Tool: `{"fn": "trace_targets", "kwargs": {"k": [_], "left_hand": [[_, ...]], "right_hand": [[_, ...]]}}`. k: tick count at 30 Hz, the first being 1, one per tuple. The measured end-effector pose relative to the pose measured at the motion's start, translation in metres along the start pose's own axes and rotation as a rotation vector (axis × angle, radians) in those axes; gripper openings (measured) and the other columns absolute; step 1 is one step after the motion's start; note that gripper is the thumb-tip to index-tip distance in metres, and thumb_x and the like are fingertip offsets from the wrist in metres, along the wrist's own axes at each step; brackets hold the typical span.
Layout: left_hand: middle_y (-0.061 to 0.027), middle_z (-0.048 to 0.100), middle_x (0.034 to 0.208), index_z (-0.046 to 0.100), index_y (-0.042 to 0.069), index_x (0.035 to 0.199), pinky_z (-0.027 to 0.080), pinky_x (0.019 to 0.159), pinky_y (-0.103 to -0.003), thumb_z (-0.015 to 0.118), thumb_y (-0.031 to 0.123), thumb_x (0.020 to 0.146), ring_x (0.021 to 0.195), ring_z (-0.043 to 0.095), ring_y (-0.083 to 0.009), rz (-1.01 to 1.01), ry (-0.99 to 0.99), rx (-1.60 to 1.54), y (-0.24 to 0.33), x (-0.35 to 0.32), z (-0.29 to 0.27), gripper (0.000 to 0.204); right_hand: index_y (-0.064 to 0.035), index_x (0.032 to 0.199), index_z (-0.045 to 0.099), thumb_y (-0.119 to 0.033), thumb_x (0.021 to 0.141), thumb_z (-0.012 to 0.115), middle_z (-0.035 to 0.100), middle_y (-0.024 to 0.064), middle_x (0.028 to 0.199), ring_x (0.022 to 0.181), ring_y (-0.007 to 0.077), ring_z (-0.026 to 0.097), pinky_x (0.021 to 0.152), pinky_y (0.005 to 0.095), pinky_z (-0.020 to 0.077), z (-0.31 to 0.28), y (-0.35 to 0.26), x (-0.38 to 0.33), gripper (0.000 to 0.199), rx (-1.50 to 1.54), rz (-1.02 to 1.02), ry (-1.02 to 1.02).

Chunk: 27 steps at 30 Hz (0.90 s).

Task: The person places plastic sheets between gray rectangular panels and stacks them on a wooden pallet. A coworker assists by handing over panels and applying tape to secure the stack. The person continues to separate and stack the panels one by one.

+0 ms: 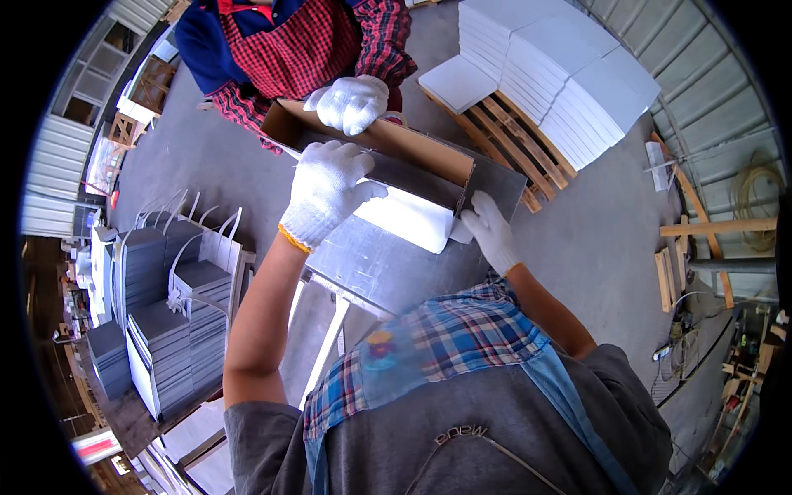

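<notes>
Left hand fingers curl over the cardboard box edge, while right hand fingers pinch white paper under it.

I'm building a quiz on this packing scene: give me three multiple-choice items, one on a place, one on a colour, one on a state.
1. Where is the stack of white boxes?
A. on a wooden pallet
B. on the table
C. on a chair

2. What colour are the gloves?
A. blue
B. white
C. black

3. What is the left hand doing?
A. hanging free
B. holding a cable
C. resting on the cardboard sleeve

Answers: A, slats show under the stack; B, both the left hand and the right hand wear white knit gloves; C, its fingers lie over the sleeve's edge.
</notes>
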<state>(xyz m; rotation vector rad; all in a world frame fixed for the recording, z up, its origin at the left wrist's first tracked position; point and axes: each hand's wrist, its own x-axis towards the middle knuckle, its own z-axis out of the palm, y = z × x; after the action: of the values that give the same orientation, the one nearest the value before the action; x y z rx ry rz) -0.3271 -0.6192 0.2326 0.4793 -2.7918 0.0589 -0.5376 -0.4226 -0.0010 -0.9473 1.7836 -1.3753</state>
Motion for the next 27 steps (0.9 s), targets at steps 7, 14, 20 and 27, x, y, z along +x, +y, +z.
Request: {"fn": "trace_targets", "kwargs": {"k": [7, 14, 20, 27], "left_hand": [[-0.0132, 0.070, 0.087, 0.073, 0.006, 0.086, 0.054, 0.077, -0.042, 0.088, 0.027, 0.068, 0.082, 0.068, -0.0296, -0.009, -0.017, 0.006, -0.001, 0.003, -0.004, 0.032], [-0.0085, 0.065, 0.085, 0.072, 0.010, 0.087, 0.050, 0.081, -0.042, 0.079, 0.030, 0.070, 0.087, 0.066, -0.0299, 0.047, 0.027, -0.009, -0.014, -0.005, 0.010, 0.027], [-0.0076, 0.068, 0.085, 0.073, 0.012, 0.088, 0.051, 0.084, -0.042, 0.080, 0.031, 0.074, 0.089, 0.068, -0.0263, 0.007, 0.011, 0.065, -0.011, -0.014, 0.015, 0.025], [-0.0099, 0.068, 0.087, 0.073, 0.008, 0.090, 0.051, 0.082, -0.043, 0.085, 0.032, 0.070, 0.086, 0.066, -0.0294, 0.007, 0.020, -0.050, -0.009, -0.007, 0.013, 0.033]], "right_hand": [[0.0001, 0.148, 0.039, -0.033, 0.099, 0.062, 0.054, 0.0189, 0.138, 0.129, 0.0265, 0.053, 0.107, 0.0343, 0.0410, -0.004, -0.093, 0.009, 0.063, 0.207, -0.396, -0.034], [-0.0016, 0.140, 0.046, -0.040, 0.099, 0.060, 0.056, 0.0193, 0.129, 0.119, 0.0282, 0.055, 0.101, 0.0377, 0.0439, 0.006, -0.175, 0.006, 0.058, 0.114, -0.330, 0.021], [-0.0026, 0.129, 0.051, -0.035, 0.101, 0.058, 0.061, 0.0155, 0.114, 0.102, 0.0236, 0.060, 0.089, 0.0367, 0.0487, 0.017, -0.166, 0.011, 0.043, 0.038, -0.475, 0.086], [-0.0040, 0.129, 0.047, -0.030, 0.099, 0.063, 0.060, 0.0139, 0.112, 0.099, 0.0186, 0.058, 0.086, 0.0341, 0.0494, 0.020, -0.167, 0.015, 0.043, 0.192, -0.354, 0.054]]}}
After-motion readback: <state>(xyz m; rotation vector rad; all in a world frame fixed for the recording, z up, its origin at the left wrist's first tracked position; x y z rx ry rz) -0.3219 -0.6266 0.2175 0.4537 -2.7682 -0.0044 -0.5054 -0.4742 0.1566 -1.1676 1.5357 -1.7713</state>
